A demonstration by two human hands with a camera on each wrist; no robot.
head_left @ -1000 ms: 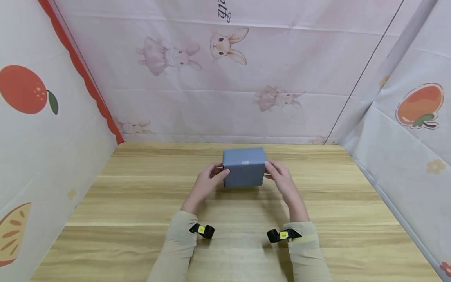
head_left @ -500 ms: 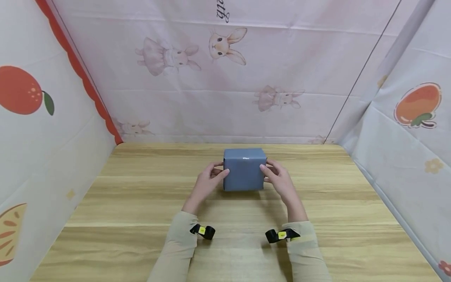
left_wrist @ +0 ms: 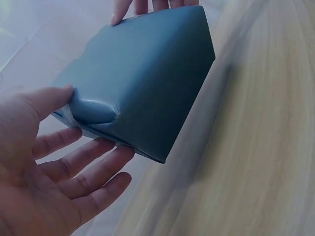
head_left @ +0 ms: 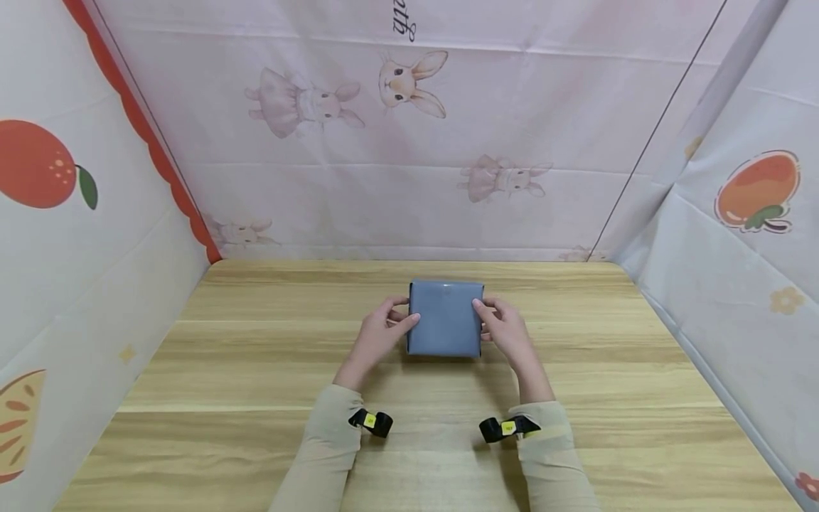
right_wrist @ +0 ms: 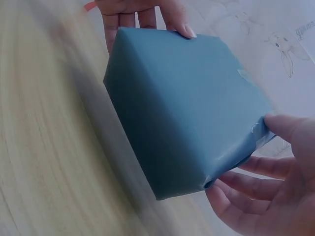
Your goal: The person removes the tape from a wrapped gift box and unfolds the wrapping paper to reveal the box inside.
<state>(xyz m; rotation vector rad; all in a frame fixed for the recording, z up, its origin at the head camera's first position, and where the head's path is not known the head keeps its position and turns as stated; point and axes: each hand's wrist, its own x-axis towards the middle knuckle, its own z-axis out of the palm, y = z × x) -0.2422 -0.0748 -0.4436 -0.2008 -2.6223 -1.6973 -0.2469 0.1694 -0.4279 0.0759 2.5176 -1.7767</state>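
Note:
A blue paper-wrapped box [head_left: 446, 320] is held between both hands over the far middle of the table, its broad smooth face turned up toward the head camera. My left hand [head_left: 379, 331] grips its left end, thumb on the broad face and fingers along the end. At the opposite end my right hand [head_left: 505, 328] holds it the same way. In the left wrist view the wrapped box [left_wrist: 133, 73] shows creased wrapping beside the thumb. Clear tape [right_wrist: 258, 130] shines near the right thumb in the right wrist view.
The wood-grain table [head_left: 224, 398] stretches out on all sides of the hands. A pink rabbit-print cloth [head_left: 409, 199] hangs behind its far edge, and fruit-print cloths [head_left: 723, 284] stand at both sides. Black wrist cameras [head_left: 372, 423] sit on both sleeves.
The box has tilted: its top face has turned out of the head view and the broad face has come up. It has shifted slightly toward me, with both hands holding on.

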